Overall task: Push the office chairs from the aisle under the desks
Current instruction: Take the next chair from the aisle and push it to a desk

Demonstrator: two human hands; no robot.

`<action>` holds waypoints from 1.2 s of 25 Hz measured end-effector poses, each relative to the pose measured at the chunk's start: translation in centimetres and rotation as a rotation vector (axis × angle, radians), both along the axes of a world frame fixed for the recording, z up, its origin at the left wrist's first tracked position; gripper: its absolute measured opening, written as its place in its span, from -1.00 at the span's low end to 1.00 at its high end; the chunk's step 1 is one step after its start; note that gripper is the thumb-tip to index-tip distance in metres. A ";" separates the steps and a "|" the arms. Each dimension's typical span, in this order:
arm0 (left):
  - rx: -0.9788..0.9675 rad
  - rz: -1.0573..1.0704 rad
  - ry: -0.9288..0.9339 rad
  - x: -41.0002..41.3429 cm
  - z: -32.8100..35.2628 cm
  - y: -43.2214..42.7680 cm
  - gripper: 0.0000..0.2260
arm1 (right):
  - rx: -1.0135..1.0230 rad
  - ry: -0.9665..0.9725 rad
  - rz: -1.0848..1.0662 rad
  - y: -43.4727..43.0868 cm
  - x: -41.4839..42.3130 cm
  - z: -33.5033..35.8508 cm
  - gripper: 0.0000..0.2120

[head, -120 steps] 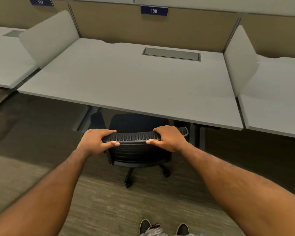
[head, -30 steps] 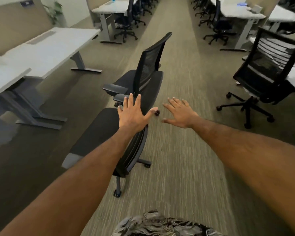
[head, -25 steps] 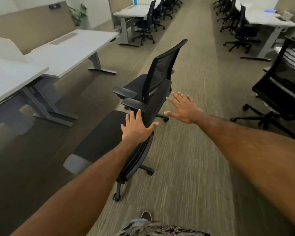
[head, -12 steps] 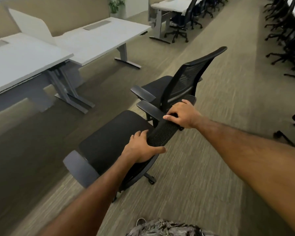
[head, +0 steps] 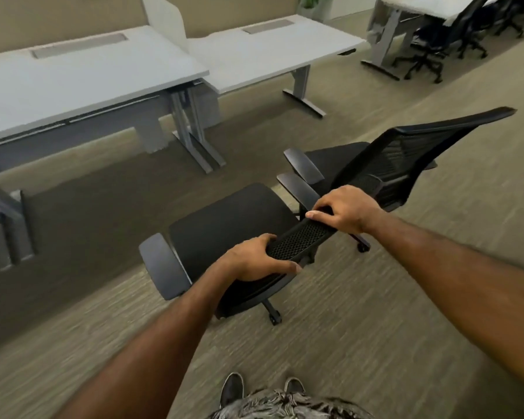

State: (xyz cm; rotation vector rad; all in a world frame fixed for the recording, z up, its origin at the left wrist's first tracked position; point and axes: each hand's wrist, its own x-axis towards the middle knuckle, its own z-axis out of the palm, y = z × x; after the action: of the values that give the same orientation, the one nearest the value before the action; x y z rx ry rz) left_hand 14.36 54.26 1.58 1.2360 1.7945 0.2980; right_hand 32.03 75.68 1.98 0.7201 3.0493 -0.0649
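Head view: chair (head: 224, 225) front toward desk (head: 88, 77)

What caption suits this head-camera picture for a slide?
Gripping the near office chair's backrest with left hand and right hand in the aisle, desks ahead, second chair beyond.

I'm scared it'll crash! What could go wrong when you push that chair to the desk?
The left hand and right hand grip the backrest of the near chair. Its armrest sits close by the second chair, so they might snag. Pushed crooked, it could also bump the desk leg.
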 end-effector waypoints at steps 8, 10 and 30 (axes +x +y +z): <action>-0.063 0.134 0.114 -0.4 1.0 0.8 0.09 | 0.035 0.023 0.083 2.4 -2.6 0.1 -0.20; -0.055 0.162 0.184 -0.7 1.2 0.7 0.06 | 0.025 0.025 0.085 2.8 -3.5 0.1 -0.17; 0.147 0.374 0.248 -12.8 0.5 2.2 -0.08 | 0.044 0.019 0.258 6.6 -19.9 0.0 -0.43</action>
State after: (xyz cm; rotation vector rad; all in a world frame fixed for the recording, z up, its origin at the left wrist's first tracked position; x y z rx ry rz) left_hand 1.51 56.42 2.08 1.0662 2.2550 0.5137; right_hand 12.18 82.32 1.96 0.3241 3.1405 -0.0032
